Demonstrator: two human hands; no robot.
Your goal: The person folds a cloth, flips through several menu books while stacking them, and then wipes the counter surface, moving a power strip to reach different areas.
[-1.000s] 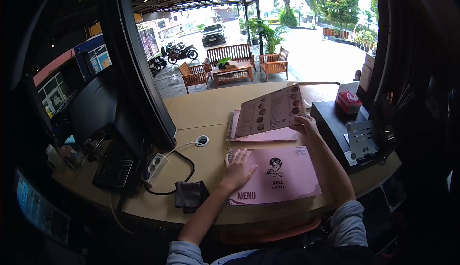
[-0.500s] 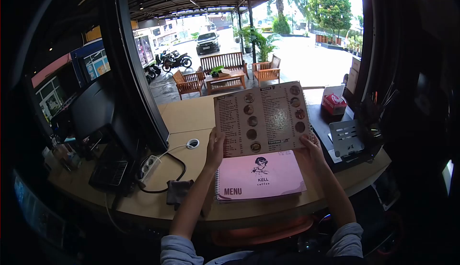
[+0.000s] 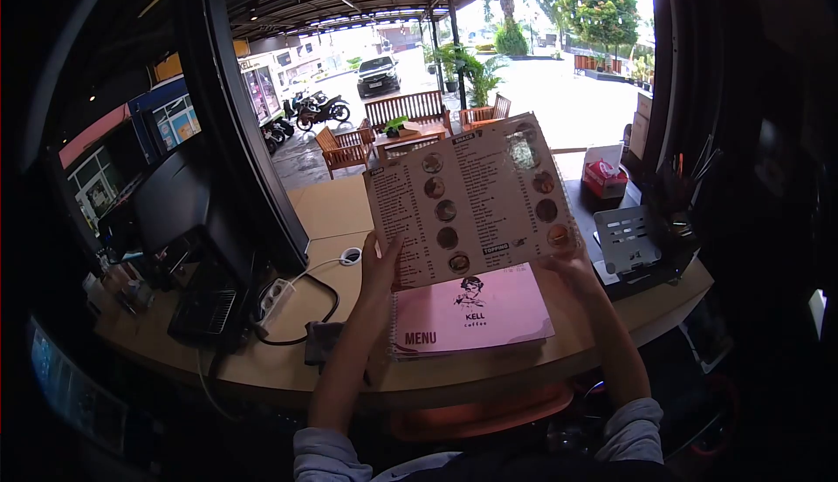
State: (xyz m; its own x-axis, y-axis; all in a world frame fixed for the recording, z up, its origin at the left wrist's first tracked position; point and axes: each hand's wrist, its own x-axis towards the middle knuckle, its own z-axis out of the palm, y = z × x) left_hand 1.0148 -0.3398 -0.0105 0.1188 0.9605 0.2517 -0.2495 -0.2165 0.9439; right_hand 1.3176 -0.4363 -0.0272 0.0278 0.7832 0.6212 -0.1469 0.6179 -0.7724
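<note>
The menu sheet (image 3: 471,207) is now in the air just above the pink menu book (image 3: 476,312). It stands nearly upright with its printed face to you, and its lower edge is over the far edge of the book.

One second ago only your right hand carried it, almost flat and farther behind the book. Since then you have lifted it and turned it toward you. In the last half second it came a little higher and closer, slightly tilted.

Your left hand (image 3: 381,264) was lying flat on the cover of the book. It has left the cover and now pinches the lower left edge of the sheet, thumb on the front and fingers behind. Your right hand (image 3: 572,266) pinches the lower right corner, but its fingertips are partly hidden.

I judge that both hands now carry the sheet and that it touches nothing else. The book lies free and closed on the counter (image 3: 332,211).

Just left of the book there is a dark cloth (image 3: 319,342). Farther left is a white power strip (image 3: 273,294), and behind-left a round cable hole (image 3: 351,256). To the right of the book stands a perforated stand (image 3: 630,238), with a red box (image 3: 605,177) behind it.
</note>
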